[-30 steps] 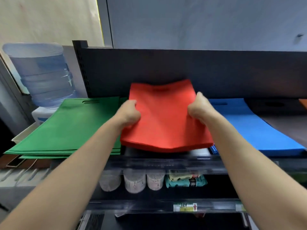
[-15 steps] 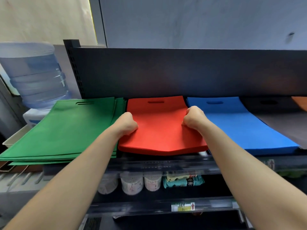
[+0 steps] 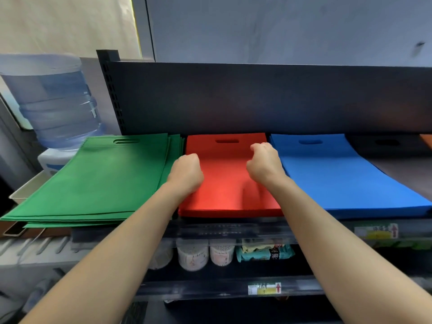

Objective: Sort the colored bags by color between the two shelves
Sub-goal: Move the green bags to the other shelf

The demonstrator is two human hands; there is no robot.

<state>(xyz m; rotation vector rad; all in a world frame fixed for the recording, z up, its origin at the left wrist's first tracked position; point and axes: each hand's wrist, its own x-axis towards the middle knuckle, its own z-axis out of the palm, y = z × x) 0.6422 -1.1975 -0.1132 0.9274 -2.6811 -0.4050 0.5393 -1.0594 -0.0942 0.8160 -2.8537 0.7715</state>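
Observation:
A stack of red bags [image 3: 224,183] lies flat on the upper shelf between a green stack [image 3: 105,178] and a blue stack [image 3: 339,174]. My left hand [image 3: 185,174] is curled into a fist over the red stack's left edge, and I see nothing in its fingers. My right hand [image 3: 265,164] hovers just above the red stack's right side, fingers curled and holding nothing; its shadow falls on the red fabric. A black bag [image 3: 388,146] and a grey one [image 3: 406,174] lie to the right of the blue stack, with an orange corner [image 3: 426,140] at the frame edge.
The dark shelf back panel [image 3: 257,99] rises behind the bags. A water dispenser bottle [image 3: 56,101] stands at the left. Below, a lower shelf holds cups [image 3: 203,256] and a snack packet [image 3: 264,252] behind a clear price rail [image 3: 233,232].
The red stack was held raised by both hands, then pushed back and laid flat against the back panel. Both hands have let go of its edges; the right hand has lifted.

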